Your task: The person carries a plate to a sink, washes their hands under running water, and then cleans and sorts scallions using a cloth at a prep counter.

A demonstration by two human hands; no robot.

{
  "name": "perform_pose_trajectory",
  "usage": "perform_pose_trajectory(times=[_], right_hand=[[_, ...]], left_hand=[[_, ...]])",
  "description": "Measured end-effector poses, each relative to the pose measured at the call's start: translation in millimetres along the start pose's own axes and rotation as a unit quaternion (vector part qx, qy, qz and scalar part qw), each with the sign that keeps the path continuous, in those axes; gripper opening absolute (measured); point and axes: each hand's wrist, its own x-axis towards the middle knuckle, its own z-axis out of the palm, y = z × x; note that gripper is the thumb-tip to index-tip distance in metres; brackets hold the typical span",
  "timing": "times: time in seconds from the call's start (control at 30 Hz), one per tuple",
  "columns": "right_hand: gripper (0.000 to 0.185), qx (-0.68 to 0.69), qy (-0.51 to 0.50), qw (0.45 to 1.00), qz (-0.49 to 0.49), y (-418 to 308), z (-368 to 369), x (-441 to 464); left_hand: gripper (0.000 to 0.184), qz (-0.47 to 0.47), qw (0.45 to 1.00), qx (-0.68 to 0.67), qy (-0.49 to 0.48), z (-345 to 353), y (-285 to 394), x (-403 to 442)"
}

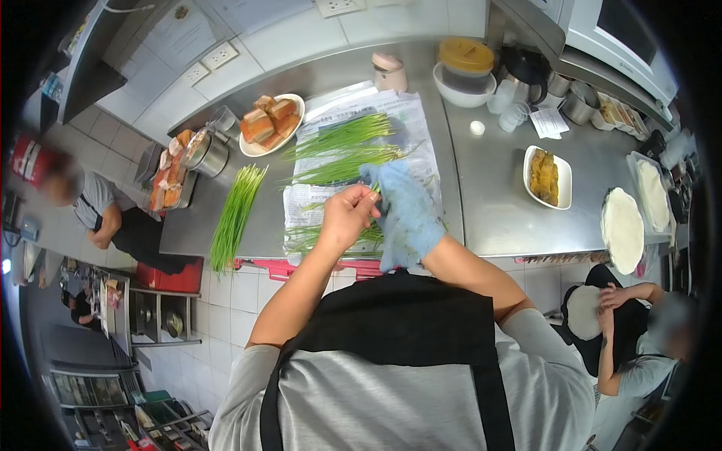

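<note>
Green chives lie in bunches on newspaper (pixel 421 143) spread over the steel counter. My left hand (pixel 349 216) is bare, its thumb and fingers pinched together over the lower part of the newspaper; what they hold is too small to name. Against it, my right hand (pixel 402 210) is wrapped in a blue cloth that hides most of its fingers. A small green bit shows between the two hands. Two bunches of chives (pixel 350 135) lie just above them, and more stalks show below. Left of the newspaper, another bunch (pixel 239 214) rests on the bare steel.
A plate of meat chunks (pixel 271 124), a metal pot (pixel 205 152) and a meat tray (pixel 171 180) stand left. To the right are a white dish of yellow food (pixel 547 177) and stacked bowls (pixel 465 71). One person stands left; another handles dough at lower right.
</note>
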Motion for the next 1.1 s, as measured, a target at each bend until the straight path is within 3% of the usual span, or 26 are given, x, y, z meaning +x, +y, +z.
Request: perform_pose_trajectory(times=[0.1,0.2,0.3,0.37,0.4,0.47,0.53,0.57,0.6,0.63,0.7,0.83,0.9,0.93,1.1], right_hand=[[0.017,-0.183,0.086,0.943,-0.263,5,-2,12],[0.017,-0.406,0.128,0.832,-0.355,-9,-15,13],[0.014,-0.399,0.091,0.872,-0.27,3,-13,8],[0.013,-0.116,0.046,0.977,-0.174,16,-10,9],[0.012,0.179,0.001,0.98,-0.082,30,-5,15],[0.011,0.44,-0.013,0.897,0.028,41,0,18],[0.011,0.406,0.054,0.911,0.047,38,3,12],[0.01,0.186,0.067,0.977,-0.079,36,1,12],[0.008,-0.046,0.074,0.976,-0.2,35,-2,12],[0.007,-0.275,0.075,0.908,-0.308,34,-3,12],[0.01,-0.108,0.059,0.972,-0.199,27,6,5],[0.019,0.059,0.018,0.994,-0.087,6,12,-13],[0.018,0.264,0.031,0.963,0.039,3,16,-16],[0.017,0.391,0.042,0.912,0.121,2,20,-17],[0.015,0.328,0.122,0.935,0.054,8,33,-28]], left_hand=[[0.015,-0.007,1.0,-0.015,0.0,-9,-3,-15],[0.015,-0.027,0.999,-0.032,0.008,-22,-10,-28],[0.016,-0.024,0.998,-0.053,0.04,-27,-8,-38],[0.016,-0.022,0.997,-0.059,0.041,-27,-13,-39],[0.016,-0.019,0.997,-0.062,0.04,-27,-13,-39],[0.016,-0.015,0.999,-0.041,0.025,-26,-12,-40],[0.016,-0.006,0.999,-0.033,0.007,-25,-17,-42],[0.015,-0.009,1.0,-0.027,0.0,-25,-18,-43],[0.015,-0.007,1.0,-0.025,0.0,-24,-19,-42],[0.015,-0.006,1.0,-0.022,0.0,-23,-19,-42],[0.015,0.0,1.0,-0.03,-0.001,-21,-18,-41],[0.015,0.004,0.998,-0.067,0.022,-16,-9,-38],[0.015,0.004,0.995,-0.087,0.047,-14,-5,-34],[0.015,0.007,0.993,-0.101,0.06,-13,-3,-31],[0.016,0.024,0.996,-0.075,0.038,1,-6,-28]])
